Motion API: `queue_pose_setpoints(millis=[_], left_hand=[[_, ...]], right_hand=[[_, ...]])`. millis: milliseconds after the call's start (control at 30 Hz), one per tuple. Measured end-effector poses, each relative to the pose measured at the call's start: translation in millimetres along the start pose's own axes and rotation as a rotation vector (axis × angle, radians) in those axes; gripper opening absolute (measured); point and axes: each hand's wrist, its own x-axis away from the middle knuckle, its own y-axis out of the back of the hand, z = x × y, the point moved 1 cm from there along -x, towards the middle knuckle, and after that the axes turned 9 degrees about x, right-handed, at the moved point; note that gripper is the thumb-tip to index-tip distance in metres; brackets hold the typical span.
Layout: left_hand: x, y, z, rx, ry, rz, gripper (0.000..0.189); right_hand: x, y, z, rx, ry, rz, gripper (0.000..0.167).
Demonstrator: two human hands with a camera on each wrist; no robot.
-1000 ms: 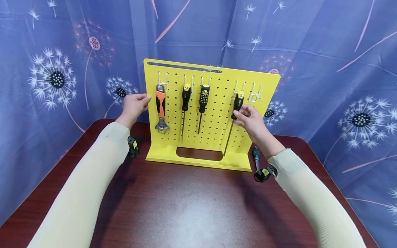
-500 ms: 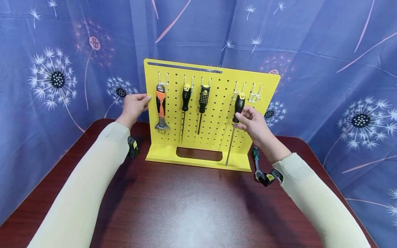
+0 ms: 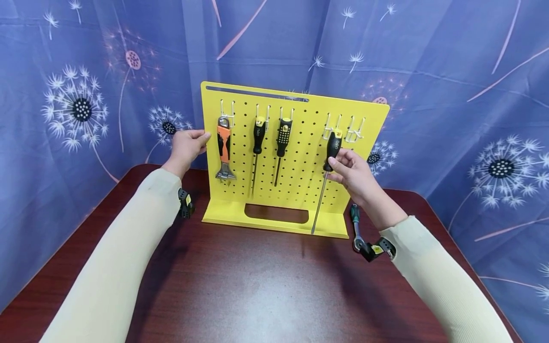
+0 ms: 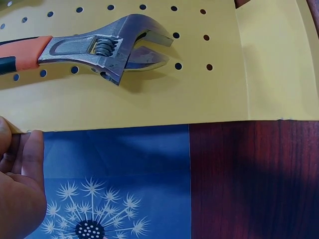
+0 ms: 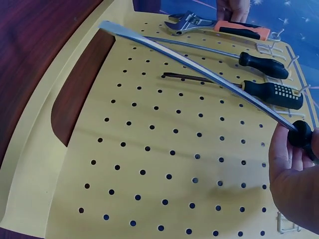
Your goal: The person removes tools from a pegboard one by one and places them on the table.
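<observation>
Left hand [image 3: 188, 146]: thumb and fingers pinching the left edge of the yellow pegboard [image 3: 231, 212]
Right hand [image 3: 356, 177]: thumb and fingers pinching the lower handle of a long screwdriver [image 3: 334, 146]
Tool held: in front of the pegboard near its right edge, tip pointing down
Hanging: adjustable wrench [image 3: 224, 143] near the left edge, slim screwdriver [image 3: 259, 137] and dotted screwdriver [image 3: 283, 139] further in
Table [image 3: 261, 290]: green-handled ratchet [image 3: 355, 215] beside the pegboard's lower right corner
</observation>
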Motion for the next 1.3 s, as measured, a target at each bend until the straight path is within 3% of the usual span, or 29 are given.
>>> queue_pose_setpoints(millis=[900, 1167, 1300], left_hand=[[1.7, 0.3, 2.4, 0.004, -0.001, -0.007, 0.043], [3.1, -0.6, 0.0, -0.013, -0.009, -0.005, 0.042], [1.5, -1.2, -0.9, -0.010, -0.005, -0.003, 0.043]], right_hand=[[20.6, 10, -5, -0.070, 0.034, 0.012, 0.012], [29.7, 18, -12, -0.033, -0.021, 0.034, 0.006], [34.9, 22, -19, 0.004, -0.067, 0.040, 0.014]])
